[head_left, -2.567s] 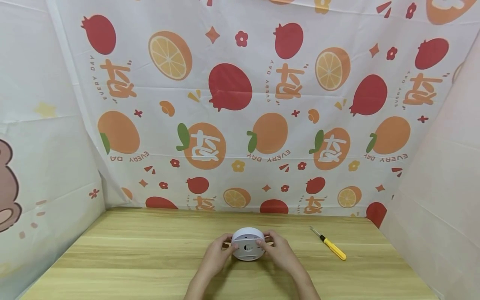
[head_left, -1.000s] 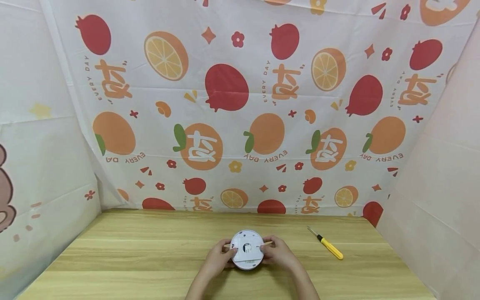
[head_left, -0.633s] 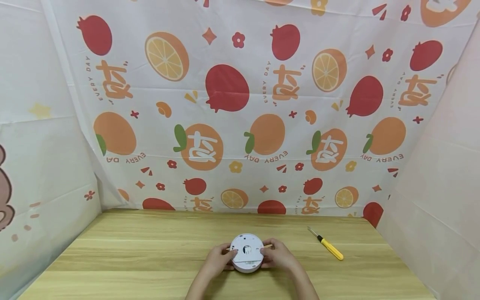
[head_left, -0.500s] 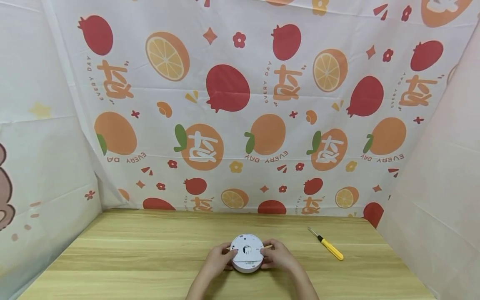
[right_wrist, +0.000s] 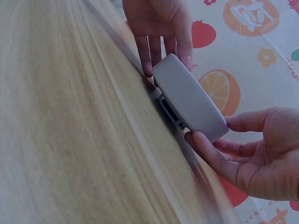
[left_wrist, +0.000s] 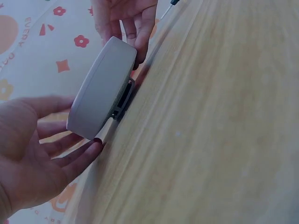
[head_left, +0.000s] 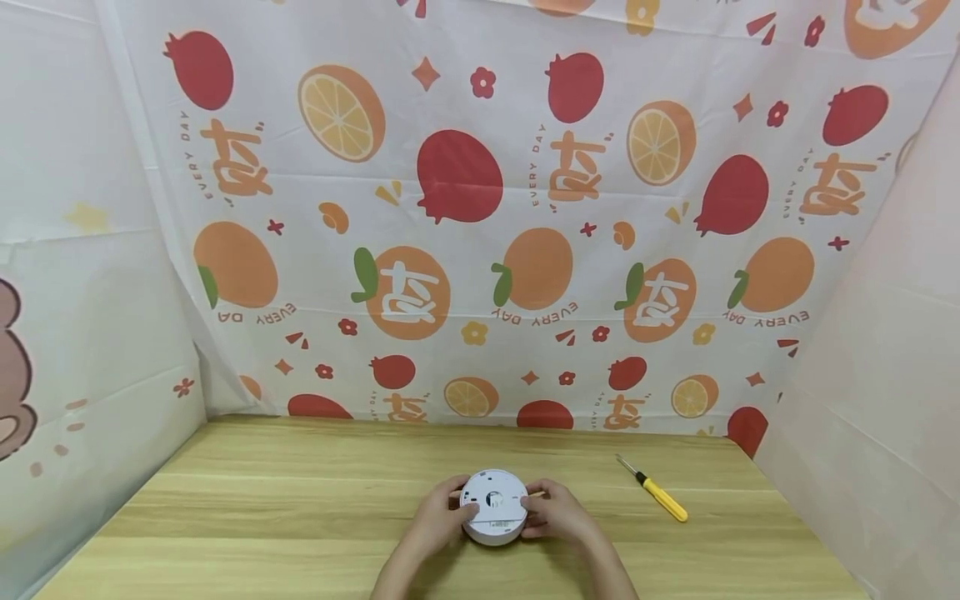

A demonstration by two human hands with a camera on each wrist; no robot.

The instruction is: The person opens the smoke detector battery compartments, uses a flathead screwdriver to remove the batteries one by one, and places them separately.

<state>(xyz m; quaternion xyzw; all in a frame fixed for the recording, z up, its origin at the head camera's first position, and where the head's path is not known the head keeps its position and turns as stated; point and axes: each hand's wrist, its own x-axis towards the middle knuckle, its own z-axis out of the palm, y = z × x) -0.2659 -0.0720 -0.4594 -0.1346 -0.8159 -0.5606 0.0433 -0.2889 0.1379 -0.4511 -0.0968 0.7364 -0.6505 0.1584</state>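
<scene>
Both hands hold a round white smoke detector (head_left: pixel 495 532) between them, its flat back turned up, with a hole in the middle and small slots near the rim. My left hand (head_left: pixel 438 515) grips its left side, thumb on the back face and fingers around and under the edge. On the opposite side my right hand (head_left: pixel 561 510) pinches the rim the same way. In the left wrist view a raised, dark-slotted part sticks out from the underside of the smoke detector (left_wrist: pixel 100 91), close over the tabletop. The right wrist view shows the right fingertips (right_wrist: pixel 194 137) at the lower edge.
A screwdriver (head_left: pixel 663 498) with a yellow handle lies on the wooden table (head_left: pixel 300 500), right of the hands, its tip pointing away. Behind the table hangs a fruit-printed cloth (head_left: pixel 465 275), with pale cloths at both sides.
The smoke detector has tipped from a steeper tilt to lying flatter and come slightly nearer the person. The left thumb has shifted a little inward on its back. The screwdriver has not moved.
</scene>
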